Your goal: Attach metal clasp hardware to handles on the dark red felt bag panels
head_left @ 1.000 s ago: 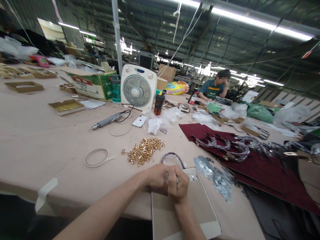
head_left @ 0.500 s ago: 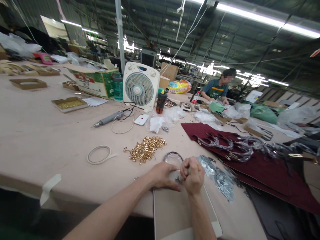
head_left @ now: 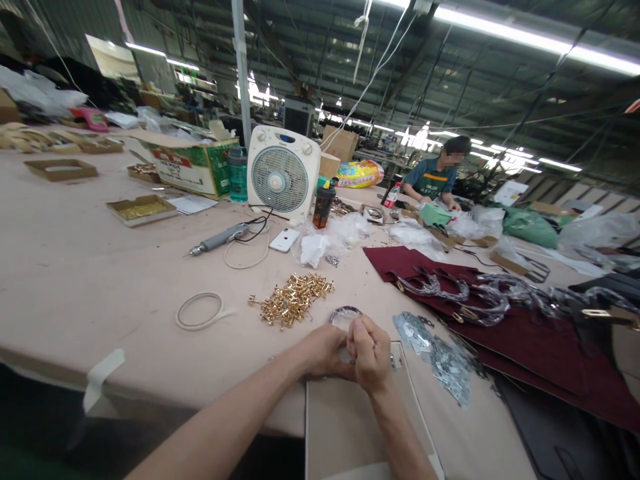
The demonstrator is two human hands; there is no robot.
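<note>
A flat beige panel (head_left: 340, 420) with pale edges lies before me, overhanging the table's front edge. My left hand (head_left: 325, 352) rests at its far left part, fingers and thumb curved; whatever lies between them is hidden. My right hand (head_left: 370, 353) is a fist pressed close beside the left fingers, and what it grips cannot be seen. To its right a small metal fitting (head_left: 395, 360) shows on the panel. Just beyond both hands lies a curved handle wrapped in clear plastic (head_left: 346, 311). Gold-coloured metal fittings (head_left: 293, 299) form a pile farther off.
Flat silver metal plates (head_left: 440, 360) lie right of the panel, with dark red pieces (head_left: 540, 340) beyond. A tape roll (head_left: 199, 312), a grey electric screwdriver (head_left: 220, 239), a phone (head_left: 284, 240) and a fan (head_left: 280, 173) stand or lie farther back. A co-worker (head_left: 433, 175) is across the table.
My right fist has shifted left, closer against my left hand, uncovering the metal fitting on the panel. The left fingers are drawn in more, and the thumb shows less.
</note>
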